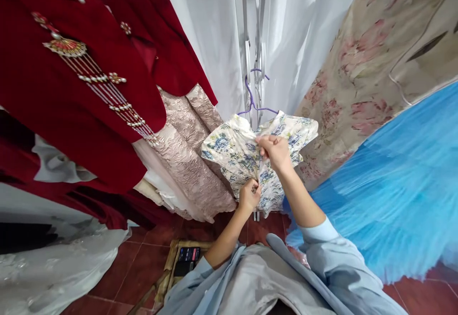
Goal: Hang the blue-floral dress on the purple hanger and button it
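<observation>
In front of me a white blouse (236,148) with a blue and green flower print hangs on a purple hanger (251,102). My right hand (275,152) pinches the front edge just under the collar, fingers closed. Lower on the same front, my left hand (249,194) is closed on the fabric near the middle opening. The cloth between the two hands looks drawn taut. Whether a button or zip lies under the fingertips is hidden.
A white metal rack (247,59) carries the hanger before a white curtain (211,24). Dark red garments (107,67) with beads hang left, beside a pink brocade garment (195,162). Blue tulle (386,176) spreads right. A phone (189,254) lies on a wooden stool (171,260).
</observation>
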### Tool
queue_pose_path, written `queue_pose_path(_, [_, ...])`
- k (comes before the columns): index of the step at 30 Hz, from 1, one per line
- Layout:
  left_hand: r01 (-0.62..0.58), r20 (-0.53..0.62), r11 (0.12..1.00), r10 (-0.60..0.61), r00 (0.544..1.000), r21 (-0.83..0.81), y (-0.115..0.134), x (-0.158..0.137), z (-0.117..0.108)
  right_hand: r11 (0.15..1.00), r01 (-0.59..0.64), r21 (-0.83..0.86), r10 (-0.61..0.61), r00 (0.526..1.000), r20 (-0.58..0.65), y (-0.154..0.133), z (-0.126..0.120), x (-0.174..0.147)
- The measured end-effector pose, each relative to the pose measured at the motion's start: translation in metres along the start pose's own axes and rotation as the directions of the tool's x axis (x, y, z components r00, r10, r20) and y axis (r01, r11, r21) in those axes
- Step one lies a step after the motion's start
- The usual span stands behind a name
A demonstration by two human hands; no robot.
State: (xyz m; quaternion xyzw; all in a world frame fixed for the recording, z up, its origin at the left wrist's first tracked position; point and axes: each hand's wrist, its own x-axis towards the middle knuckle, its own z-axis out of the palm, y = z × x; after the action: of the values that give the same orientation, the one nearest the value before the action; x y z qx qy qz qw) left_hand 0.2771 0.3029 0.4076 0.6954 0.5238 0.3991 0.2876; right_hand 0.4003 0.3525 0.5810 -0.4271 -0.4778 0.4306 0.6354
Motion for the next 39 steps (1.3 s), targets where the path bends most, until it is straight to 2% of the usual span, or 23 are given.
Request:
queue_pose_path(2, [0.020, 0.034, 1.000, -0.020, 0.999, 0.020, 0.003, -0.003, 0.001, 0.997, 0.070, 0.045, -0.070, 0.997, -0.014, -0.022, 0.008, 0.015])
queue_pose_path(5, [0.037, 0.118, 0.998, -0.042, 0.992, 0.050, 0.008, -0.002, -0.003, 0.986, 0.134, 0.095, -0.132, 0.991, -0.027, -0.036, 0.014, 0.023])
queue_pose_path(7, [-0.023, 0.126, 0.999, 0.018, 0.992, 0.033, 0.016, 0.006, -0.015, 0.986, 0.132, 0.103, -0.130, 0.991, -0.020, -0.038, 0.013, 0.020])
queue_pose_path(9, [-0.160, 0.028, 0.987, 0.161, 0.987, -0.029, 0.032, 0.020, -0.035, 0.991, 0.098, 0.087, -0.098, 0.995, 0.001, -0.036, 0.009, 0.015])
queue_pose_path(10, [-0.245, -0.065, 0.968, 0.241, 0.968, -0.062, 0.044, 0.030, -0.047, 0.994, 0.083, 0.071, -0.084, 0.996, 0.011, -0.035, 0.007, 0.012])
queue_pose_path(13, [-0.440, -0.268, 0.897, 0.414, 0.870, -0.046, 0.089, 0.069, -0.089, 0.996, 0.084, 0.017, -0.085, 0.996, 0.032, -0.033, 0.002, 0.007])
queue_pose_path(14, [-0.473, -0.268, 0.881, 0.455, 0.849, -0.005, 0.105, 0.083, -0.102, 0.995, 0.096, 0.001, -0.096, 0.995, 0.034, -0.032, 0.001, 0.007])
queue_pose_path(16, [-0.530, -0.159, 0.843, 0.538, 0.828, 0.096, 0.132, 0.108, -0.121, 0.992, 0.122, -0.036, -0.121, 0.992, 0.030, -0.029, 0.000, 0.008])
queue_pose_path(19, [-0.570, -0.047, 0.779, 0.600, 0.798, 0.260, 0.154, 0.129, -0.132, 0.983, 0.160, -0.089, -0.159, 0.987, 0.015, -0.021, 0.001, 0.011])
queue_pose_path(22, [-0.582, -0.066, 0.733, 0.639, 0.766, 0.352, 0.157, 0.133, -0.130, 0.982, 0.160, -0.102, -0.161, 0.987, -0.001, -0.007, 0.002, 0.012])
queue_pose_path(26, [-0.611, -0.135, 0.728, 0.670, 0.730, 0.311, 0.155, 0.133, -0.133, 0.983, 0.118, -0.142, -0.124, 0.992, -0.034, 0.020, 0.004, 0.004])
queue_pose_path(31, [-0.594, -0.347, 0.776, 0.627, 0.697, 0.209, 0.174, 0.143, -0.169, 0.970, -0.045, -0.238, 0.049, 0.999, 0.010, 0.059, 0.018, -0.026])
queue_pose_path(34, [-0.598, -0.274, 0.783, 0.621, 0.735, 0.171, 0.180, 0.145, -0.189, 0.986, -0.032, -0.164, 0.038, 0.999, 0.030, 0.060, 0.026, -0.039])
queue_pose_path(36, [-0.607, -0.188, 0.781, 0.624, 0.759, 0.147, 0.176, 0.144, -0.192, 0.994, 0.035, -0.106, -0.034, 0.999, 0.015, 0.046, 0.029, -0.036])
queue_pose_path(39, [-0.610, -0.128, 0.784, 0.620, 0.774, 0.113, 0.165, 0.140, -0.188, 0.980, 0.173, -0.095, -0.175, 0.984, -0.014, 0.018, 0.031, -0.019])
